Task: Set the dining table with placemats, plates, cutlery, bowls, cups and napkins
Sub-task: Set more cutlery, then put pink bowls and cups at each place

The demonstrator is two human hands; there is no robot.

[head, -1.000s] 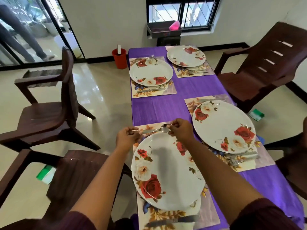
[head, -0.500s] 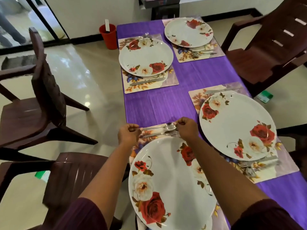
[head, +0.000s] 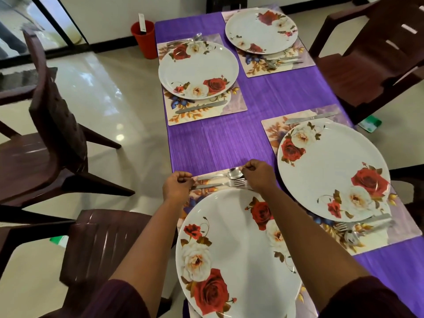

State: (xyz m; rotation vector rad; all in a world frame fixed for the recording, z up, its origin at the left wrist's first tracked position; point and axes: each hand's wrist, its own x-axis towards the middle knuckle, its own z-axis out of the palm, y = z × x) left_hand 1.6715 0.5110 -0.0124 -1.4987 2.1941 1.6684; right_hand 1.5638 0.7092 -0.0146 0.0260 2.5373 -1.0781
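From the head view we see the shiny steel spoon [head: 230, 174] lying crosswise on the floral placemat [head: 207, 191], just past the near white rose-patterned plate [head: 236, 253] on the purple-clothed counter [head: 218, 138]. Our left hand [head: 176, 188] has its curled fingers [head: 183, 179] pinching the handle end; our right hand [head: 258, 177] pinches the bowl end with bent fingers. A steel fork [head: 226, 184] lies parallel, just beside the spoon, nearer the plate
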